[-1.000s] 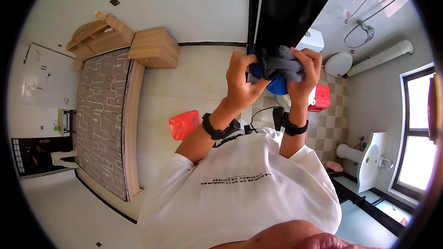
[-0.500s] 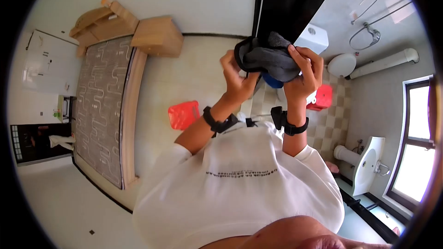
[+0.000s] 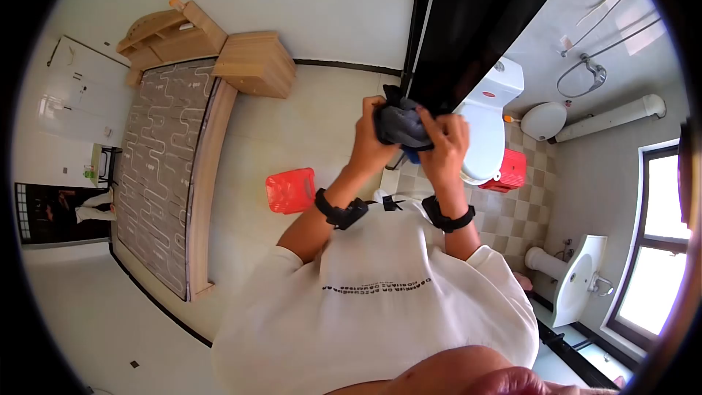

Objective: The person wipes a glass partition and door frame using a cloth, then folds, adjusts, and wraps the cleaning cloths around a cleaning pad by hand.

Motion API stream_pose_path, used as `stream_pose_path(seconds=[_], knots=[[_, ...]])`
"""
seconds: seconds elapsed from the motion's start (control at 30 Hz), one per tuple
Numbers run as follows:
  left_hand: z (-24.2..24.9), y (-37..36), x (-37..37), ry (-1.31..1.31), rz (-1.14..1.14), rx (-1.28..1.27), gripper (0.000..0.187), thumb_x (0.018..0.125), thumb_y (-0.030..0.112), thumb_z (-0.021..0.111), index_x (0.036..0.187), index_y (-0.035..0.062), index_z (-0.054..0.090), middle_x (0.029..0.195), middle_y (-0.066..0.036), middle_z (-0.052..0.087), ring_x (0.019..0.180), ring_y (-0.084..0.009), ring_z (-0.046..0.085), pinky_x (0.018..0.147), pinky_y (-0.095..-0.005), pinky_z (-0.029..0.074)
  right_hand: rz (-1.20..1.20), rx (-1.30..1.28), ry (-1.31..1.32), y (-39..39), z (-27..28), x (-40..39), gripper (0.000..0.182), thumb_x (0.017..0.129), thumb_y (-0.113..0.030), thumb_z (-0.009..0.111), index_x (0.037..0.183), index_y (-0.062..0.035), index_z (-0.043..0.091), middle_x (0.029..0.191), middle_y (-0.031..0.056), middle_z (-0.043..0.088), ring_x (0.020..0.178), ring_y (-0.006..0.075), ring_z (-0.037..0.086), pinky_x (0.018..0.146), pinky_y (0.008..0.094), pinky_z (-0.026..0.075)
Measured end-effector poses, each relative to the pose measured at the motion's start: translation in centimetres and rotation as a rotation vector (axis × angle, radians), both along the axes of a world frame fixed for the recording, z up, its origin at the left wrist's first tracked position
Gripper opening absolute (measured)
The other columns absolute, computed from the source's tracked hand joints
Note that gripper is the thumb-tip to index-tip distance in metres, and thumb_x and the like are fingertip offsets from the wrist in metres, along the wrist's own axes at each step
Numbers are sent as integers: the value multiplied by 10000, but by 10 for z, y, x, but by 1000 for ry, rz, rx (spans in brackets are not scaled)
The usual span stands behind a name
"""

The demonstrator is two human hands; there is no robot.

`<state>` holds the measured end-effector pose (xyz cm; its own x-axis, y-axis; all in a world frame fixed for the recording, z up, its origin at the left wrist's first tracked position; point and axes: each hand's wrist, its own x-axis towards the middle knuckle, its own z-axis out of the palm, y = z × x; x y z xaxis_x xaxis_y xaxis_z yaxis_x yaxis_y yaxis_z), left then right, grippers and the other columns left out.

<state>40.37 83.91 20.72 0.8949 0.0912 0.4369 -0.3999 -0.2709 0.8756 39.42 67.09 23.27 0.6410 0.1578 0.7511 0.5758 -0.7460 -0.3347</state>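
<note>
A dark grey cloth (image 3: 404, 126) with black edging is bunched up between my two hands, in front of my chest. My left hand (image 3: 371, 135) is closed around its left side. My right hand (image 3: 444, 139) pinches its right side, with fingers bent over the top. Beneath the cloth shows a small blue patch (image 3: 412, 156), too covered to name. Black bands sit on both wrists.
Right of my hands stands a white toilet (image 3: 484, 139) beside a red basket (image 3: 514, 170). A red bin (image 3: 290, 190) is on the floor at left. Further left are a bed (image 3: 157, 175) and a wooden cabinet (image 3: 256, 62). A washbasin (image 3: 581, 278) is at right.
Both hands have come lower and closer together, the right one moving left. The cloth, spread wider before, is now gathered into a smaller bunch. More of the toilet shows.
</note>
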Motion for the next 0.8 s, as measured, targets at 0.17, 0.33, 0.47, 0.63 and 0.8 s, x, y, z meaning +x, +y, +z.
stream_pose_path(seconds=[0.17,0.33,0.47,0.63,0.8], knots=[[42,17,15,-196,73,12,512,693,30,814,1109,24,516,915,-122,668,840,-183,661,776,-291,511,268,91,286,4,26,-24,701,632,40,711,1314,-76,602,1007,115,561,890,293,585,766,388,505],[133,3,30,-521,15,-44,525,731,95,792,1144,7,480,1078,-85,552,994,-164,553,905,-279,429,251,329,-203,18,66,-19,644,698,141,657,1323,45,538,1311,236,481,1193,376,573,968,391,526],[144,-2,43,-548,-4,-105,505,782,128,759,1190,12,483,1112,-101,548,1063,-210,553,975,-320,427,204,279,-219,34,56,4,670,656,116,683,1302,-24,572,1343,241,455,1246,398,511,976,423,505],[45,10,76,-393,-78,-9,608,809,200,783,1261,56,402,1164,-106,619,1053,-201,601,948,-329,475,194,90,-117,39,17,2,687,647,55,728,1305,-43,561,1381,291,419,1266,451,459,1029,490,442],[44,4,45,-178,-123,-66,624,809,225,780,1273,40,406,1160,-110,612,1063,-201,592,966,-335,456,264,62,-39,38,-10,-8,909,657,13,772,1435,-9,303,1467,403,239,1334,578,328,1081,588,358]])
